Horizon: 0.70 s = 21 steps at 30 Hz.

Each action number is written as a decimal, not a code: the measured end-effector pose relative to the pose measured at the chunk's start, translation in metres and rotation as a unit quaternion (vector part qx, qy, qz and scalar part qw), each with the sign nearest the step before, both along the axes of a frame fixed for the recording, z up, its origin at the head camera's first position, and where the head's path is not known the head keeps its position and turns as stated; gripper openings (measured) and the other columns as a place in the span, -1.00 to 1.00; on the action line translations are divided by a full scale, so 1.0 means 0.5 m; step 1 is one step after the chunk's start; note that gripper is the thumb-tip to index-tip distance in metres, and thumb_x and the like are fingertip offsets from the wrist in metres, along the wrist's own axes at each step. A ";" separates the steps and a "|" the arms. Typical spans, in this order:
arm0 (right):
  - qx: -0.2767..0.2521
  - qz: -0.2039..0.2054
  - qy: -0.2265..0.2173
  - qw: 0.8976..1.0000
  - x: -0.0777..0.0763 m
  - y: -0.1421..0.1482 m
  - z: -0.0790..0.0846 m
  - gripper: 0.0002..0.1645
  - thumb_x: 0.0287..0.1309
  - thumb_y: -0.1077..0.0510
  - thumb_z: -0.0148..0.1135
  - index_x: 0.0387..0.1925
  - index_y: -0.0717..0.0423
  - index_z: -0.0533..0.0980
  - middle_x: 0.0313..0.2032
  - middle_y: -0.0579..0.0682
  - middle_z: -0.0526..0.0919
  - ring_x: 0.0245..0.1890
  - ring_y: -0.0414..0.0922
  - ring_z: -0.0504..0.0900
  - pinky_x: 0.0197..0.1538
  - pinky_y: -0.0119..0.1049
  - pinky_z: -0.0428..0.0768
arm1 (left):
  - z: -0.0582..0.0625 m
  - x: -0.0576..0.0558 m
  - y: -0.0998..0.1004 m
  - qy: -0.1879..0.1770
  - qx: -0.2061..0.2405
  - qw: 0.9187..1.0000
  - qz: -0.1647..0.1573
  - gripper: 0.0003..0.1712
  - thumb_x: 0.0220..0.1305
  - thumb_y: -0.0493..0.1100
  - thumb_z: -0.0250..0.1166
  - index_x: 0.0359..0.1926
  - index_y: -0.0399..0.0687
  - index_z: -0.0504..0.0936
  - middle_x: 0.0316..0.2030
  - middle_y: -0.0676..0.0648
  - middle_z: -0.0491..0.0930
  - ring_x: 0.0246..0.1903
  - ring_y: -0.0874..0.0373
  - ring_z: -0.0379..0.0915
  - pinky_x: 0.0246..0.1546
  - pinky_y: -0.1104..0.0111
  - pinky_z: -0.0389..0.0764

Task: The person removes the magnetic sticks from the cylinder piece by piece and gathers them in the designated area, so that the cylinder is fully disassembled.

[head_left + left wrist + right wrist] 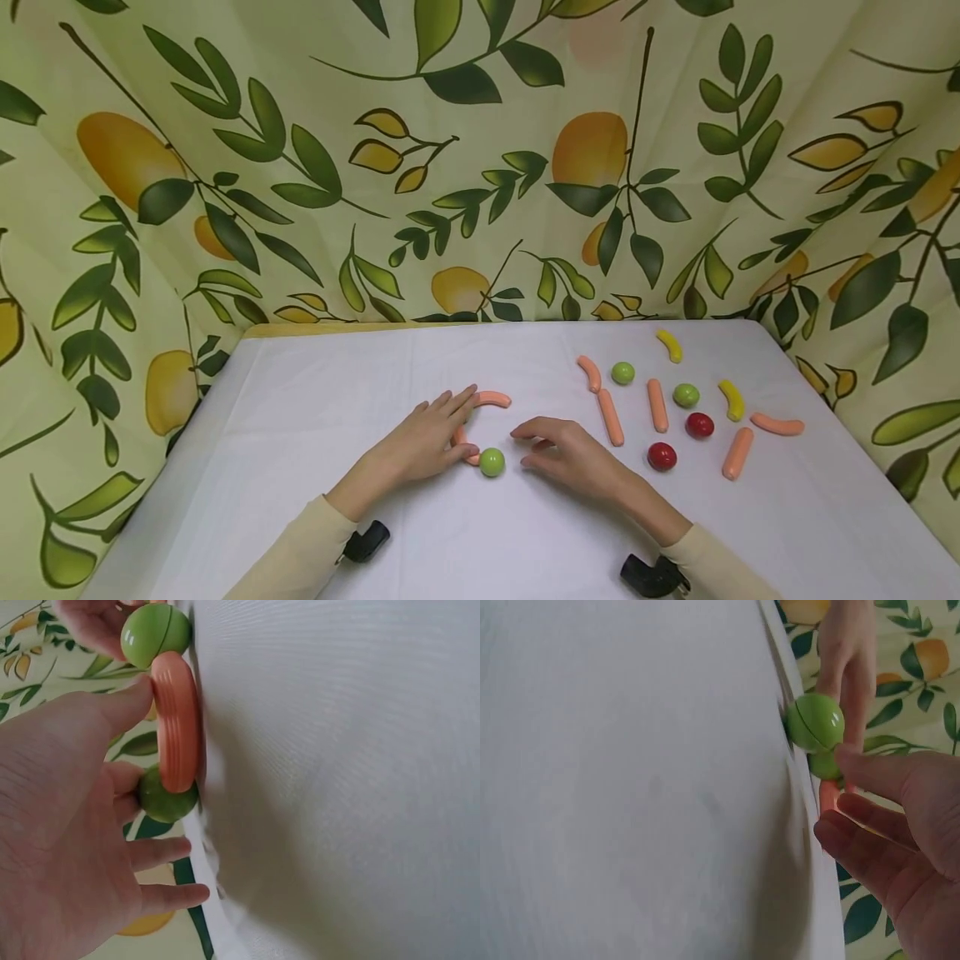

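Note:
My left hand (426, 440) lies over toy sausages on the white table, its fingers extended. One curved toy sausage (177, 724) is beside its thumb, which touches or nearly touches it. Another toy sausage (492, 399) sticks out past its fingertips. A shiny green ball with a seam (491, 462) sits at the near end of the first sausage. A second green ball (166, 796) shows behind that sausage in the left wrist view; the left hand hides it in the head view. My right hand (572, 457) hovers right of the near green ball, fingers loosely bent, gripping nothing.
To the right lie several more toy sausages (657, 406), two green balls (686, 395), two red balls (662, 456) and two yellow banana-shaped pieces (731, 400). A leaf-patterned curtain (480, 233) hangs around the white-covered table (300, 400).

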State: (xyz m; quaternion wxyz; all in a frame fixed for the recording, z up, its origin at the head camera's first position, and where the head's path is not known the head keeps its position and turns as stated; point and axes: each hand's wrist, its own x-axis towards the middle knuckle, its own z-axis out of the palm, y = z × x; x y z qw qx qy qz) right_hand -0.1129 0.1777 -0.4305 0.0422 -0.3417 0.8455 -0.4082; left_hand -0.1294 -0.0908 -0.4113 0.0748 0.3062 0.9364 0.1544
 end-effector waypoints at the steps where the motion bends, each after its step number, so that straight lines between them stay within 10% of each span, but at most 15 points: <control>1: -0.002 0.006 -0.008 1.000 0.001 -0.006 -0.001 -0.55 0.10 0.22 0.43 0.06 0.16 0.58 -0.01 -0.02 0.67 -0.01 -0.12 0.63 0.02 -0.30 0.62 | 0.001 0.000 0.000 0.003 -0.002 1.000 -0.001 -0.11 0.36 0.20 0.18 0.53 -0.05 0.06 0.52 0.02 0.02 0.42 -0.19 0.07 0.31 -0.16 0.19; 13: 0.004 0.049 0.001 0.999 0.007 -0.070 -0.008 -0.52 0.05 0.14 0.48 0.03 0.08 0.58 -0.05 -0.16 0.66 -0.12 -0.32 0.59 -0.02 -0.37 0.61 | -0.001 0.006 0.005 0.005 0.012 1.000 -0.007 -0.15 0.32 0.19 0.23 0.49 -0.03 0.17 0.48 -0.11 0.11 0.38 -0.19 0.14 0.28 -0.18 0.21; 21: 0.036 0.036 0.008 0.999 0.007 -0.065 -0.003 -0.61 0.06 0.18 0.47 -0.03 0.11 0.61 -0.13 -0.21 0.66 -0.20 -0.37 0.57 -0.06 -0.43 0.60 | 0.001 0.021 0.008 0.041 0.030 0.999 -0.003 -0.16 0.23 0.31 0.23 0.46 0.42 0.10 0.40 0.01 0.25 0.21 -0.07 0.34 0.17 -0.21 0.32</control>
